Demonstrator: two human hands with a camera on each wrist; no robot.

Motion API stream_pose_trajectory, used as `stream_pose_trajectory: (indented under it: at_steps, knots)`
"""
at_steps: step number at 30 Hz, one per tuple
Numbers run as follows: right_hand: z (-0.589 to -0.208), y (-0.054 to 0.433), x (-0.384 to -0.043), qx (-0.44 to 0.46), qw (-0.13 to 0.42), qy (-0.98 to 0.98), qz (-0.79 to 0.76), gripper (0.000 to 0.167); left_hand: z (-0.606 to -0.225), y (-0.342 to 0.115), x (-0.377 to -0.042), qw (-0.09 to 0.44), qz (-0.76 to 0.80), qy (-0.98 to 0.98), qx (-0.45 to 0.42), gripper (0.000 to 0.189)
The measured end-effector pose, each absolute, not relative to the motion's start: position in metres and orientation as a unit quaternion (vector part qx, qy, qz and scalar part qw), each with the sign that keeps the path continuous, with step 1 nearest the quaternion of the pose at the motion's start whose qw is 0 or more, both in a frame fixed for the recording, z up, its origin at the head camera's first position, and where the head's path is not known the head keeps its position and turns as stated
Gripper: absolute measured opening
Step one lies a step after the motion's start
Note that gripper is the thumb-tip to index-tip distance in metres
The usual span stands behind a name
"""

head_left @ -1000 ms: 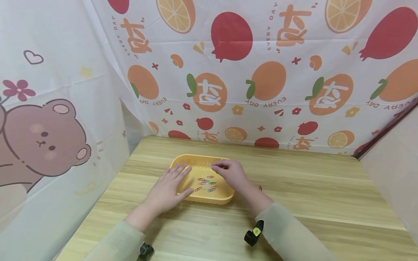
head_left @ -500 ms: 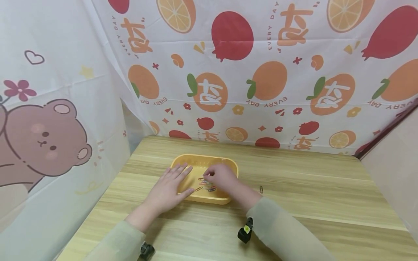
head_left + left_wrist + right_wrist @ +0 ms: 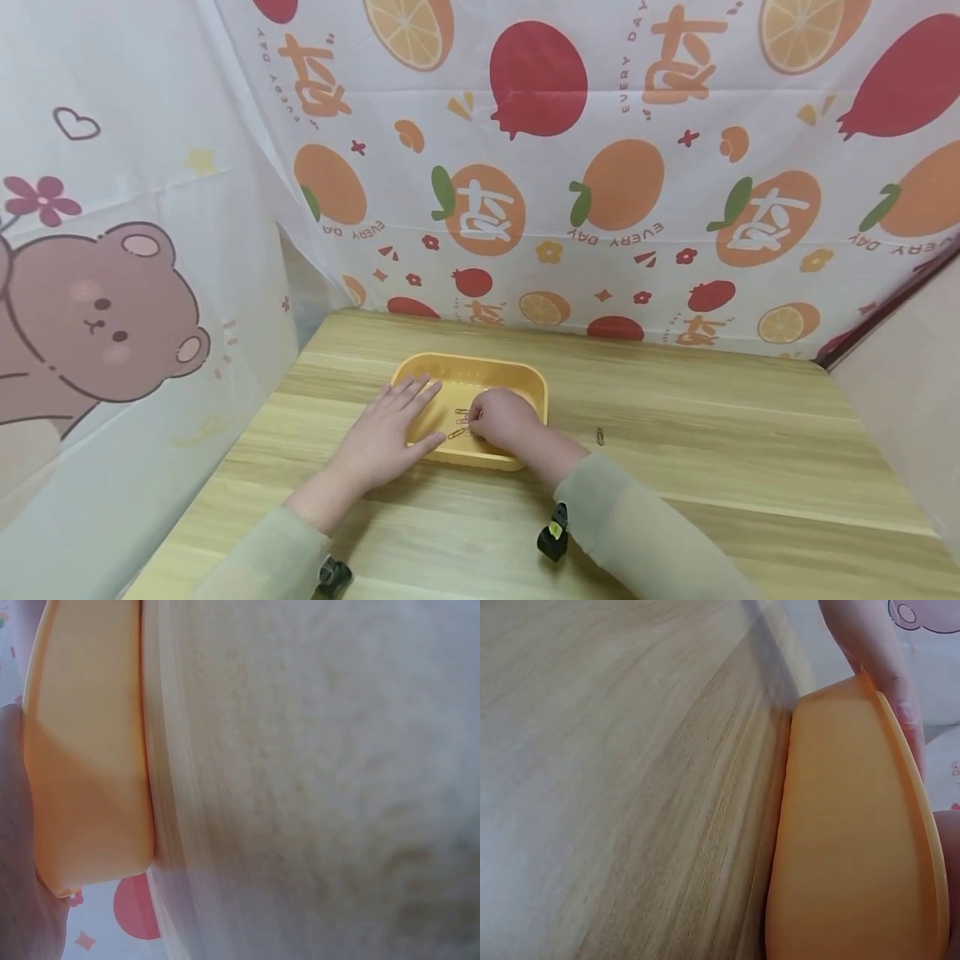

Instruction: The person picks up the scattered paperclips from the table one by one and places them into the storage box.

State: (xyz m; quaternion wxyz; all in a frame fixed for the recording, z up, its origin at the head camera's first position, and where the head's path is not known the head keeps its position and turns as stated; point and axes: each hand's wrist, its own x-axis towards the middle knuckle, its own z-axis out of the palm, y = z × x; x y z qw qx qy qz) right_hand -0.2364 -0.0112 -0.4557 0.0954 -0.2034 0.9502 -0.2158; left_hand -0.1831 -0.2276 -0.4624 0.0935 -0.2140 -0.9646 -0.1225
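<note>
On the table stands a shallow yellow tray (image 3: 517, 365) with rounded corners. Several small coloured paper clips (image 3: 457, 433) lie on its floor, the rest of their cluster covered by my right hand (image 3: 508, 418). That hand reaches down into the tray with fingers bent, fingertips right at the clips; I cannot tell whether it pinches one. My left hand (image 3: 384, 435) lies spread over the tray's left side, its thumb across the front rim. In the left wrist view the tray's outer wall (image 3: 90, 765) shows beside the hand. The right wrist view also shows the outer wall (image 3: 847, 817).
A single paper clip (image 3: 600, 436) lies on the wooden table (image 3: 712, 467) to the right of the tray. A fruit-print cloth (image 3: 622, 108) hangs behind the table, and a bear-print cloth (image 3: 105, 317) hangs on the left.
My right hand has moved from the tray's far right part toward the front left and down over the clips. The left hand stays in place on the tray.
</note>
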Motion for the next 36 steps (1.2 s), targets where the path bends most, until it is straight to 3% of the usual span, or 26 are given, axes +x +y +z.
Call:
stream_pose_trajectory:
  at_steps: [26,36]
  knots:
    - [-0.446,-0.007,-0.236,-0.188,0.089,0.949,-0.239,0.009,-0.458,-0.226,-0.184,0.094,-0.117,-0.965,-0.216,0.078]
    - [-0.438,0.001,-0.232,-0.175,0.098,0.931,-0.305,0.023,-0.459,-0.226,-0.182,0.092,-0.117,-0.965,-0.216,0.077]
